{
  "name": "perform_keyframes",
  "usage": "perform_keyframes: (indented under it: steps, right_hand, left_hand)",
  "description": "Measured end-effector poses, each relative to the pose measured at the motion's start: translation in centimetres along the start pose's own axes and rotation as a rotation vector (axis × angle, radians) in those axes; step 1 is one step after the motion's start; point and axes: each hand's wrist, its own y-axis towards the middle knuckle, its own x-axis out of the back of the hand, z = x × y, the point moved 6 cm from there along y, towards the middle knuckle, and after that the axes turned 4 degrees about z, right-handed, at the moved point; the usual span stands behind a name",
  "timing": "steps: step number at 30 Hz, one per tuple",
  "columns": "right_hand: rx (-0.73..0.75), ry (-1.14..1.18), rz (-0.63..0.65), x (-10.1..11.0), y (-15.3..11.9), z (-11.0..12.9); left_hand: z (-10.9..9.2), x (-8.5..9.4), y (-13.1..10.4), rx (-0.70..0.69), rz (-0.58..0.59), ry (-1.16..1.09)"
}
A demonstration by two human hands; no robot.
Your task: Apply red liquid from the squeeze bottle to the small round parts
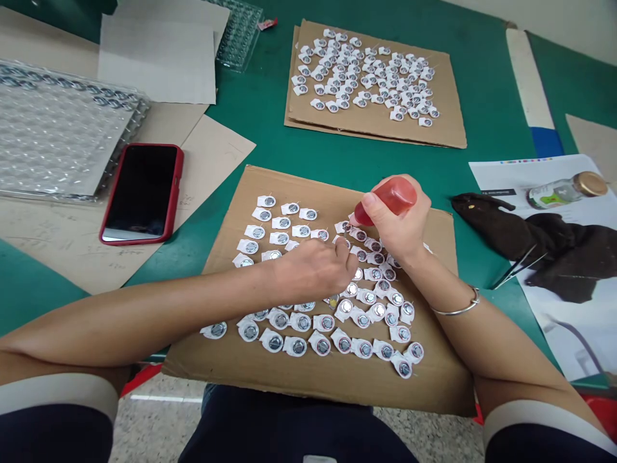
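A cardboard sheet [308, 379] lies in front of me, covered with several small round metallic parts [321, 344] on white tabs. My right hand [402, 222] is wrapped round a red squeeze bottle [393, 196], tilted with its lower end down at the parts right of the sheet's middle. My left hand [321, 270] is closed low over the parts, just left of the bottle's tip. Its fingertips are pressed together, and what they hold, if anything, is too small to make out.
A second cardboard sheet [376, 128] with similar parts sits farther back. At left are a red-cased phone [142, 193] and clear plastic trays [53, 135]. At right lie a dark cloth [569, 244], tweezers [518, 267], a glass jar [563, 191] and printed paper [549, 328].
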Motion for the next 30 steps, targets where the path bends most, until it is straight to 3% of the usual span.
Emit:
perform_keyframes:
  steps: [11, 22, 30]
  right_hand:
    - [0.022, -0.007, -0.003, 0.01, -0.02, 0.15]
    - [-0.008, 0.053, -0.006, -0.17, 0.11, -0.26]
    - [-0.009, -0.080, -0.075, 0.36, 0.40, 0.01]
  left_hand:
    - [0.11, 0.30, -0.04, 0.005, -0.027, -0.014]
    - [0.26, 0.22, 0.10, -0.004, 0.028, -0.040]
    - [0.26, 0.19, -0.08, -0.009, 0.018, -0.033]
